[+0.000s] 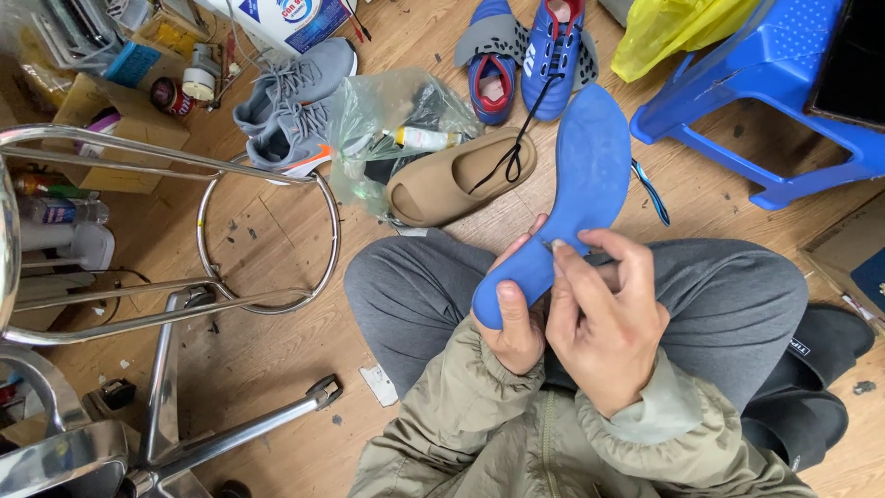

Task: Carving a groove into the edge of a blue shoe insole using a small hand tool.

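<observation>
Left hand (514,323) grips blue insole (570,198) at heel, steadying it upright; right hand (604,318) pinches its edge, fingers closed.

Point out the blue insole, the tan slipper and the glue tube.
blue insole (590,166), head view, on its broad upper half.
tan slipper (461,175), head view, on its top strap.
glue tube (426,139), head view, on its white body.

Thing: blue insole (579,175)
Look: flat, foot-shaped, matte blue, slightly bent along its length
Pose: heel end low, toe end pointing up and away
Place: above grey-trousered lap, over wooden floor
</observation>
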